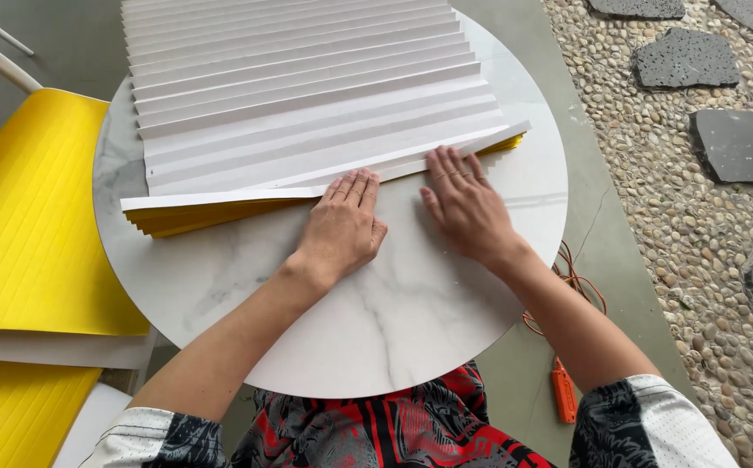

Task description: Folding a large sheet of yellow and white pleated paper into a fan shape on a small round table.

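A large sheet of paper, white on top and yellow underneath, lies pleated in accordion folds across a round white marble table. The folded stack at its near edge shows yellow layers. My left hand lies flat with its fingers pressing on the near fold, about the middle of the sheet. My right hand lies flat beside it to the right, fingertips on the same fold edge. Neither hand grips anything.
Large yellow sheets rest on a white chair at the left. An orange cord with a switch lies on the grey floor at the right. Beyond it is a pebble strip with dark stepping stones.
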